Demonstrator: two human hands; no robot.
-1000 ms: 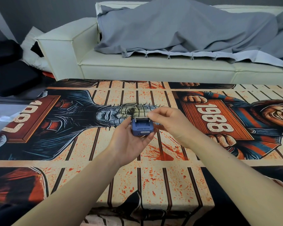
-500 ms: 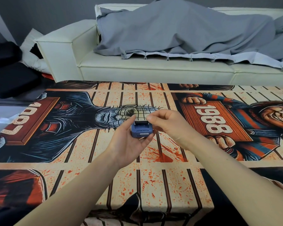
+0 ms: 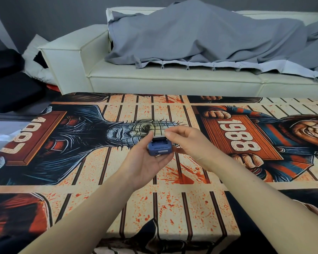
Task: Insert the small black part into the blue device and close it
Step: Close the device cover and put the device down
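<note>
My left hand [image 3: 145, 163] cradles a small blue device [image 3: 160, 148] above the middle of the table, fingers wrapped around its left side and underside. The device's top stands open, with a dark recess showing and a pale grey lid edge at its far end. My right hand [image 3: 186, 143] touches the device from the right, thumb and forefinger pinched together just above the lid. I cannot tell whether the small black part sits in the recess or is hidden under my fingers.
The table [image 3: 191, 208] is covered by a cloth printed with horror figures and the numbers 1987 and 1988. Behind it stands a cream sofa [image 3: 154, 79] draped with a grey blanket [image 3: 200, 37]. Dark cushions [image 3: 9, 88] lie at the far left.
Both hands have stayed close together over the table. My right fingertips have shifted slightly along the top of the device, and the pale lid edge now shows more clearly.
</note>
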